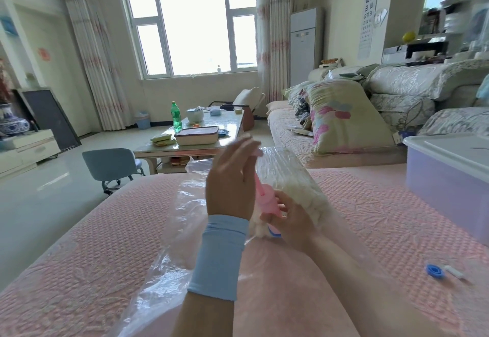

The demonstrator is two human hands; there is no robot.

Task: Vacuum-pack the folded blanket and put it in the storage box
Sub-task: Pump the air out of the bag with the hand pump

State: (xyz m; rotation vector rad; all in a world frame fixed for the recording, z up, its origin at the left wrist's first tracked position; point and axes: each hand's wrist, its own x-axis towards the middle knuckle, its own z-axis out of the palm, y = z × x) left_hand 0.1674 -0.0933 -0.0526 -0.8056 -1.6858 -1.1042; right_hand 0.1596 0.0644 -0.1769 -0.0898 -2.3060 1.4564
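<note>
White folded blanket (288, 177) in clear plastic vac bag (169, 244), just behind hands; R hand (291, 222) grips pink plastic pump (267, 201); L hand (230, 183) at pump top, grip blurred.

blanket (288, 177) in bag (180, 220), storage box (444, 177) right

A pink textured bedcover (92, 230) fills the near ground. Beyond its far edge a blue swivel chair (108, 164) stands on the pale floor, just left of a glass-topped coffee table (230, 124). The table holds a green bottle (176, 116), a white pot (195, 114) and a lidded rectangular container (197, 135). A sofa (285, 124) on the right carries a floral pillow (341, 119). On the far wall is a bright window (190, 26) between curtains (90, 53), with a small blue bin (143, 120) below. A tall white air conditioner (304, 45) stands far right, near an eye chart (369, 13). At far left, a blue-and-white vase (12, 122) sits beside a dark framed panel (50, 116)
</note>
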